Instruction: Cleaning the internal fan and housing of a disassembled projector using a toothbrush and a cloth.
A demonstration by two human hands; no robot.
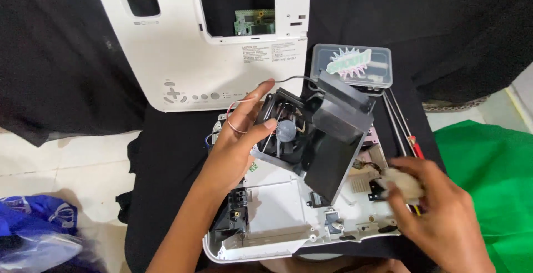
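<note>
Covering the floor point(66, 151), perhaps tile: black cloth point(166, 156)

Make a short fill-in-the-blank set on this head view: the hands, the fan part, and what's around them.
1. The left hand grips a black ____ assembly with an attached duct.
2. The right hand holds a small ____-coloured wad over the open white chassis.
3. The removed top cover lying above the chassis is ____ in colour.
4. The cloth at the right edge is ____.

Missing words: fan; white; white; green
</note>
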